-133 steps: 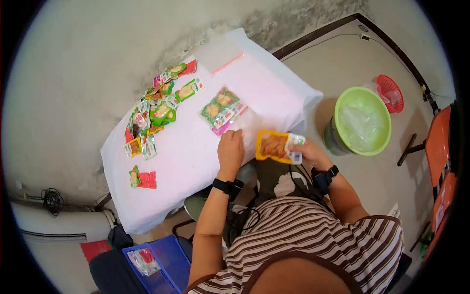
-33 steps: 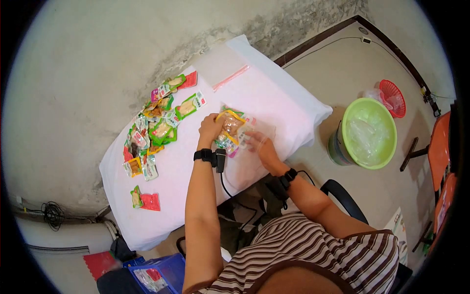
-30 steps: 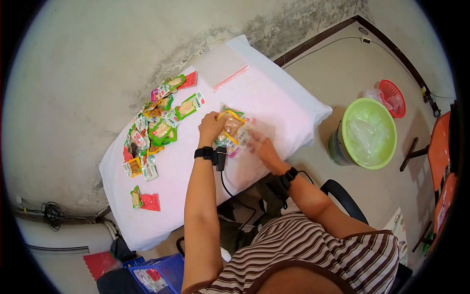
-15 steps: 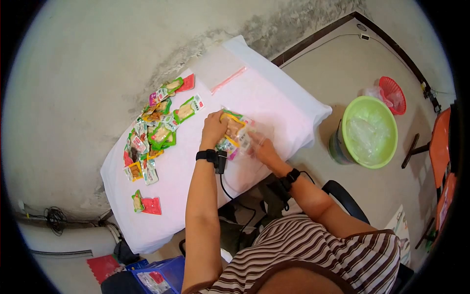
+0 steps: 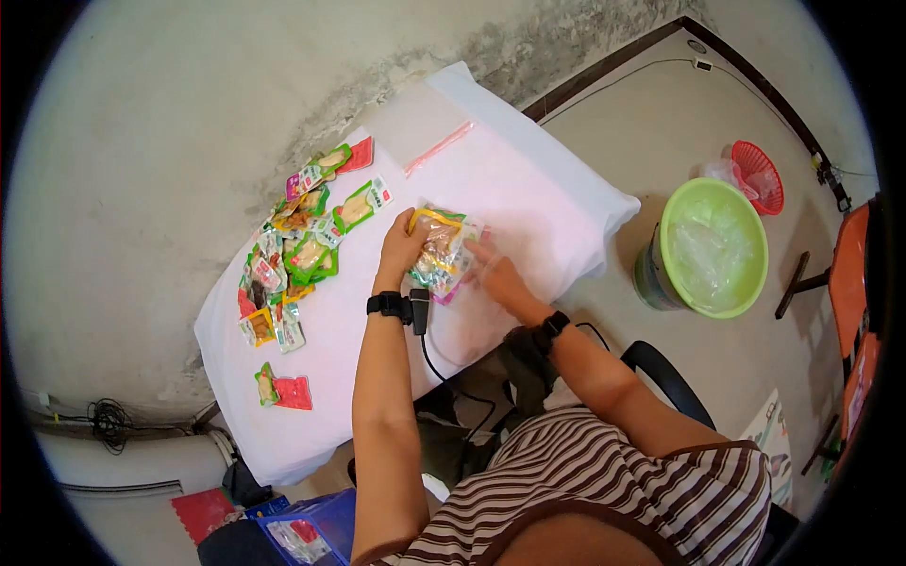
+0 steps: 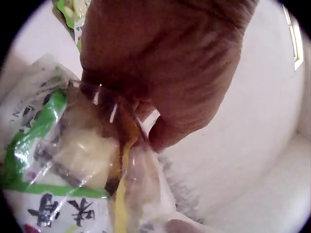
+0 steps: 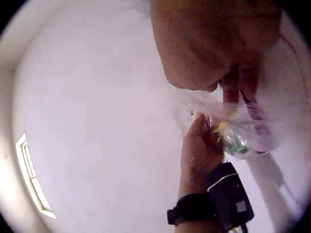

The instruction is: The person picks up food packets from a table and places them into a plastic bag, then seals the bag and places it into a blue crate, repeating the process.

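On the white-covered table lies a clear plastic bag (image 5: pixel 451 283) holding several snack packets. A yellow-edged packet (image 5: pixel 437 241) with brown food lies uppermost in it. My left hand (image 5: pixel 401 247) pinches the bag's far left side between thumb and fingers. In the left wrist view, a green-edged packet (image 6: pixel 58 141) shows through the film beside that hand (image 6: pixel 160 73). My right hand (image 5: pixel 502 280) reaches into the bag's mouth from the right, its fingers (image 7: pixel 231 90) stretched toward the packets behind the thin film.
A pile of snack packets (image 5: pixel 302 241) spreads along the table's left side. A green packet and a red one (image 5: pixel 294 392) lie nearer the front. Another clear bag (image 5: pixel 406 123) with a red zip strip lies at the back. A green basin (image 5: pixel 666 241) stands right of the table.
The yellow-edged packet went from my right hand, off the table, into the bag. My left hand moved from the bag's mouth to its far side. Lately the right fingers shifted slightly along the packet.
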`<state>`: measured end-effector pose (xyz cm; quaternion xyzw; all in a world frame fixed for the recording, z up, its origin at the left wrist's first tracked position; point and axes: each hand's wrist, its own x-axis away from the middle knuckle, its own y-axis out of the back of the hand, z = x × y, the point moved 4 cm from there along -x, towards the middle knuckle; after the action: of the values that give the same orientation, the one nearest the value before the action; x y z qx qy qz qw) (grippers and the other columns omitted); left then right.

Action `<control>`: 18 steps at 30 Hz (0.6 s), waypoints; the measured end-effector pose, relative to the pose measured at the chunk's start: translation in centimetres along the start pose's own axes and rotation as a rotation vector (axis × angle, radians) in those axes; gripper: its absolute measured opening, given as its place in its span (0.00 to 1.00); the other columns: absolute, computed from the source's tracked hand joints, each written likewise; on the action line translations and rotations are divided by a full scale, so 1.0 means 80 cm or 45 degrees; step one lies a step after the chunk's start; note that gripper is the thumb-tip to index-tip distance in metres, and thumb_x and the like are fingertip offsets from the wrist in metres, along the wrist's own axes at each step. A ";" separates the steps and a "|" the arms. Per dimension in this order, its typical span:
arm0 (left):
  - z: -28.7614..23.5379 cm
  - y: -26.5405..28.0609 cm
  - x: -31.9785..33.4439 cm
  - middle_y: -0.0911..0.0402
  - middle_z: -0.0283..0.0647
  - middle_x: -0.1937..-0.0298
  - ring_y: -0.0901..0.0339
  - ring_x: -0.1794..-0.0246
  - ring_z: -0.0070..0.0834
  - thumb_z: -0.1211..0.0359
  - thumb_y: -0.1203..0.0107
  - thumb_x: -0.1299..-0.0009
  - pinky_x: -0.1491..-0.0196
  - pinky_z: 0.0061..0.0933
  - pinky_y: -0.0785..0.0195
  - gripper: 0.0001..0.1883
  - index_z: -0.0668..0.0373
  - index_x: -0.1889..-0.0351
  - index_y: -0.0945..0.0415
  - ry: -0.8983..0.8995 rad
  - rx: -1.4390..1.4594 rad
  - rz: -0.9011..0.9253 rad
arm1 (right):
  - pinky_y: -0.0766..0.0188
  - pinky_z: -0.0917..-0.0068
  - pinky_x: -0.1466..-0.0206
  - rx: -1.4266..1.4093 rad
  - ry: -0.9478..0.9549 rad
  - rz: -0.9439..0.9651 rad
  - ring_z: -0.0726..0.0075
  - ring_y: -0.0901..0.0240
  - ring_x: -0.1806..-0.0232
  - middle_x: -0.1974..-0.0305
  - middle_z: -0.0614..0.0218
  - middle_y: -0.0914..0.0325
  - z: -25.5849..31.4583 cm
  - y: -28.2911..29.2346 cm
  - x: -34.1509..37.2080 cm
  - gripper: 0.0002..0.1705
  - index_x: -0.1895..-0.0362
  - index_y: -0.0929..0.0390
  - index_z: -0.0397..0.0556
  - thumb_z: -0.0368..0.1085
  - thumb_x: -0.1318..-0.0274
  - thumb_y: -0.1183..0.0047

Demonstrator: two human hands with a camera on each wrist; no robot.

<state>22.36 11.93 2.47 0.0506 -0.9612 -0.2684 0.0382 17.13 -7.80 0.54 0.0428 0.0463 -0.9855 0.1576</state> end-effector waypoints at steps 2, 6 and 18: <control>-0.006 0.005 -0.001 0.26 0.46 0.51 0.26 0.58 0.26 0.68 0.48 0.36 0.57 0.23 0.32 0.25 0.69 0.42 0.39 0.017 0.032 -0.040 | 0.31 0.76 0.66 0.148 0.042 0.027 0.72 0.29 0.71 0.57 0.54 0.26 -0.003 0.004 -0.002 0.25 0.41 0.37 0.41 0.29 0.45 0.60; -0.021 0.019 0.002 0.23 0.42 0.57 0.24 0.65 0.24 0.71 0.48 0.38 0.63 0.21 0.31 0.16 0.66 0.53 0.28 0.053 -0.191 -0.204 | 0.32 0.78 0.67 -0.275 -0.306 0.060 0.73 0.29 0.70 0.63 0.55 0.24 0.009 0.009 0.005 0.25 0.40 0.37 0.43 0.35 0.43 0.58; -0.060 -0.018 0.062 0.33 0.54 0.43 0.39 0.41 0.52 0.68 0.50 0.39 0.42 0.44 0.43 0.20 0.64 0.48 0.31 -0.440 -0.686 -0.264 | 0.32 0.77 0.67 -0.786 -0.462 0.200 0.73 0.34 0.75 0.75 0.70 0.31 0.016 0.007 0.003 0.28 0.39 0.40 0.39 0.31 0.46 0.56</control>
<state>18.06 7.67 6.01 0.0901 -0.8378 -0.5198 -0.1408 17.01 -8.49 1.75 -0.1790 0.3093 -0.9016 0.2437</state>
